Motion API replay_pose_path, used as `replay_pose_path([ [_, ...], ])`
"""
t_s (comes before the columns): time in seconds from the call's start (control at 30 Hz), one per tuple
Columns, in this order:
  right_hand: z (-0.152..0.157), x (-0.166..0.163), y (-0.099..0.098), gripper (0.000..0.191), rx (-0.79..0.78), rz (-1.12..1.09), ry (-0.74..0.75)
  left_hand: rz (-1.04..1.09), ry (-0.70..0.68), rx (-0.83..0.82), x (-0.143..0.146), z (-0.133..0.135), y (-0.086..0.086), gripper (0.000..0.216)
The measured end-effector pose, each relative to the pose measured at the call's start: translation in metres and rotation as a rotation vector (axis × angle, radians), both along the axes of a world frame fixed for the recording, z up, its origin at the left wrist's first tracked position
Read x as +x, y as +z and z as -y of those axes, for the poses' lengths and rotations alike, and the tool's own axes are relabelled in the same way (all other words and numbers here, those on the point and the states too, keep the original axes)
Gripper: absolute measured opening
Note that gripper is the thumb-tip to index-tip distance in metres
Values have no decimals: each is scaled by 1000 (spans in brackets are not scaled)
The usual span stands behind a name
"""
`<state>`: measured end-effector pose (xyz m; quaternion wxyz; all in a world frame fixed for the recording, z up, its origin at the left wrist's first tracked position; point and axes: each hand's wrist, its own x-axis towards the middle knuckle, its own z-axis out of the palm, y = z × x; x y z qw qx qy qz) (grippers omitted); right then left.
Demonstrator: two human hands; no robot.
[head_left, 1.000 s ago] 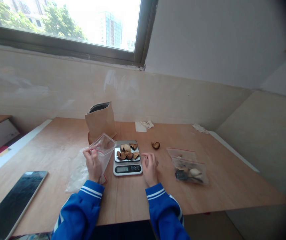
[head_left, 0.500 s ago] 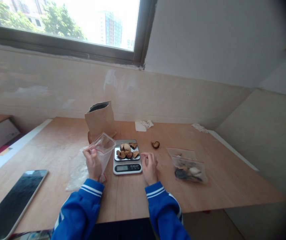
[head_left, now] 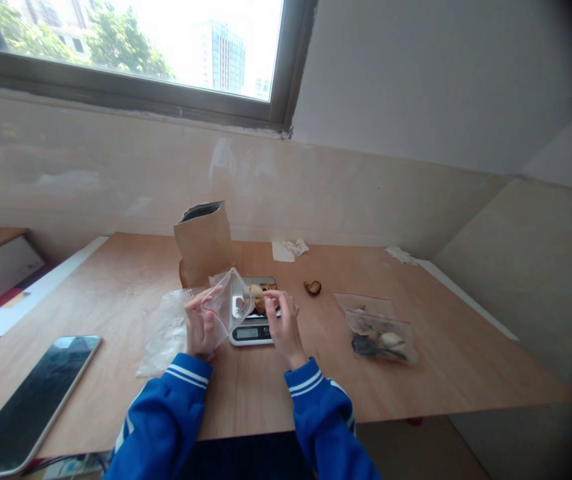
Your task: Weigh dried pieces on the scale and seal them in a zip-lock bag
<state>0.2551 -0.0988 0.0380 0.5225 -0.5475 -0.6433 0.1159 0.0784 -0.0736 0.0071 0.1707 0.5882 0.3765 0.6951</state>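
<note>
My left hand [head_left: 200,328] is closed on a clear zip bag [head_left: 223,303] with a red seal line, whose mouth spreads over the left part of a kitchen scale [head_left: 251,335]. Brown and pale pieces of what look like dried mushroom [head_left: 257,293] lie on the scale's pan, partly behind the bag. My right hand [head_left: 285,328] reaches over the pan's right side with its fingers curled together at the pieces. Anything between those fingertips is hidden. A single dried mushroom slice [head_left: 313,287] rests on the table right of the scale.
Behind the scale stands an open brown paper bag [head_left: 203,243]. More clear plastic bags [head_left: 163,333] lie left of my left hand, beyond a large phone [head_left: 36,400]. Filled zip bags [head_left: 381,337] are on the right. Crumpled paper [head_left: 293,249] sits near the wall.
My left hand has brought the zip bag rightward, over the scale's left side. My right hand has moved from beside the scale to the pieces on its pan.
</note>
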Motion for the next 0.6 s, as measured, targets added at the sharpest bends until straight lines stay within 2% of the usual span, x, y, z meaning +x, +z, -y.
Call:
replay_pose_path([
  [0.13,-10,-21,24,30,-99,-128,210,-39,-22,107,0,-1,-5,27],
  [0.2,-16,-23,30,24,-139,-171,251,-29,39,140,-1,-3,-6,23],
  [0.3,-18,-16,33,21,-193,-198,310,20,160,78,-1,-5,-7,22],
  [0.4,-15,-1,26,23,-160,-127,325,75,228,-13,0,-8,-5,24],
  [0.5,-13,17,8,23,-92,3,206,121,254,-75,1,-8,1,25],
  [0.6,-13,36,-13,25,-86,115,106,124,238,-122,1,-6,5,26],
])
